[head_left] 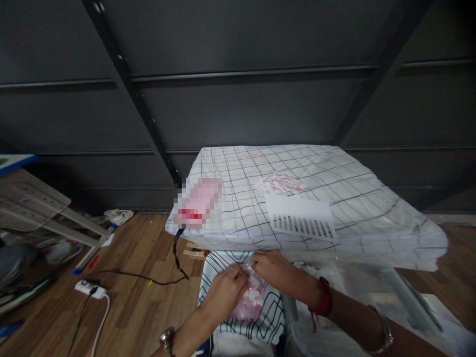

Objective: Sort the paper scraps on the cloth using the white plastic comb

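Note:
My left hand (pixel 227 288) and my right hand (pixel 273 272) are close together above a patterned cloth (pixel 270 308) in front of me. Between them is a clear plastic bag (pixel 247 308) with pink and white pieces inside. The fingers of both hands are closed, pinching the bag near its top edge. Beyond my hands, a small pile of pink and white pieces (pixel 280 183) lies on a white cloth with a dark grid (pixel 238 198). A white sheet with a row of dark slanted strips (pixel 301 215) lies just in front of the pile.
At the cloth's left end is a blurred pink object (pixel 201 198) with a black cable (pixel 178 255). A clear plastic bin (pixel 293 317) stands under my right forearm. On the wooden floor (pixel 130 317) lies a white power strip (pixel 91 289). A dark panelled wall (pixel 238 109) rises behind.

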The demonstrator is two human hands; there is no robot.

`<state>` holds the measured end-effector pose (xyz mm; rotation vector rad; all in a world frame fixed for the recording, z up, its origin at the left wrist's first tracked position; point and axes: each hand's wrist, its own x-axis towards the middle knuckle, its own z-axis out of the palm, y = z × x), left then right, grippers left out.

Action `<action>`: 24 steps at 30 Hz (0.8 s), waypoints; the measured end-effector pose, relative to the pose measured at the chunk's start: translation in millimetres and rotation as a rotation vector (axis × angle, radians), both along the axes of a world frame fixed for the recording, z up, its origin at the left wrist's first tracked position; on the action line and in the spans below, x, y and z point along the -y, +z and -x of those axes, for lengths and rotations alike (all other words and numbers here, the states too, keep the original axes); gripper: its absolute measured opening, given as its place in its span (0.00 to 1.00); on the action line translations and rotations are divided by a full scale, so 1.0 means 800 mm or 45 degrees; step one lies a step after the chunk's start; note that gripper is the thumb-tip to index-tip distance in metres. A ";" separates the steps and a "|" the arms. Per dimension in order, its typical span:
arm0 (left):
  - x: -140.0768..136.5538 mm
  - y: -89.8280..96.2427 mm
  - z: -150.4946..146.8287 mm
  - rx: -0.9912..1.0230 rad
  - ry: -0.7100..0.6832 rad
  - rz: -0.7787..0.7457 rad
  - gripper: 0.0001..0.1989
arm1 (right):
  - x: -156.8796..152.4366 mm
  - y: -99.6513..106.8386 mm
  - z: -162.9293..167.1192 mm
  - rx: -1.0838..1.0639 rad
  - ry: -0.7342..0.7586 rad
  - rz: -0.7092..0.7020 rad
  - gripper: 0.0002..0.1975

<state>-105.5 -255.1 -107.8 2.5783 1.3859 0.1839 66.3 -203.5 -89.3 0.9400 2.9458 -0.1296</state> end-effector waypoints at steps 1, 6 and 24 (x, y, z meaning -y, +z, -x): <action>0.000 -0.001 0.000 0.008 0.004 -0.008 0.04 | -0.001 0.000 0.000 -0.007 -0.013 0.009 0.09; 0.000 0.000 0.004 0.240 0.110 0.030 0.07 | 0.002 0.009 -0.007 -0.073 -0.102 0.073 0.10; -0.044 0.105 -0.011 0.999 0.294 0.263 0.05 | -0.023 0.095 -0.057 -0.601 -0.477 0.748 0.13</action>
